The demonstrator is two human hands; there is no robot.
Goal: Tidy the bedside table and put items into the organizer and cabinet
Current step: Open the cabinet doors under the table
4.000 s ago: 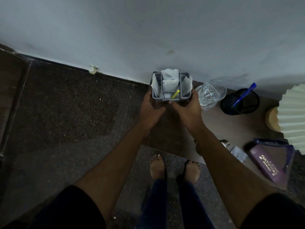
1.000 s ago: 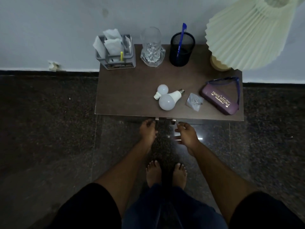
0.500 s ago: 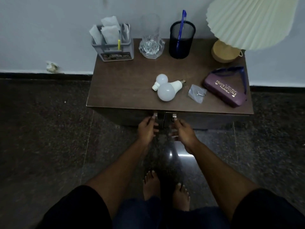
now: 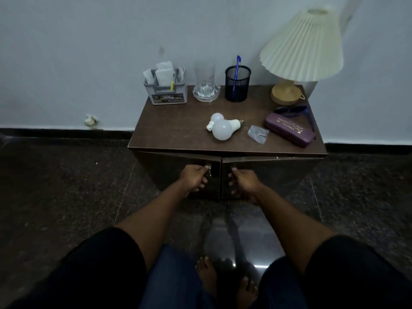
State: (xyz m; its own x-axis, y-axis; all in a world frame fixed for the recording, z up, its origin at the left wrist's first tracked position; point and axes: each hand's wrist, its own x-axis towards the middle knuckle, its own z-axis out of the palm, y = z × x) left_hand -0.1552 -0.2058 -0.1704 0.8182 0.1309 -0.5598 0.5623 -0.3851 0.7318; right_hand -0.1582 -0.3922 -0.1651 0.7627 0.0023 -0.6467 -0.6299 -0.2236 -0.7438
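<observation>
Cabinet (image 4: pixel 269 175) doors appear shut. Counter (image 4: pixel 174 132) carries organizer (image 4: pixel 166 94) at 11 o'clock, two bulbs (image 4: pixel 221 129) near centre. Left hand (image 4: pixel 195 178) and right hand (image 4: pixel 243 182), merely reaching for the door handles (image 4: pixel 209 172) moments ago, now grip one each. Opening looks imminent; stowing can follow.

1 head-worn wide-angle view: it looks forward and down from in front of the bedside table (image 4: pixel 174 132), facing the wall (image 4: pixel 89 52) behind it, near, with the person's arms (image 4: pixel 156 215) and feet (image 4: pixel 207 277) filling the lower frame.
</observation>
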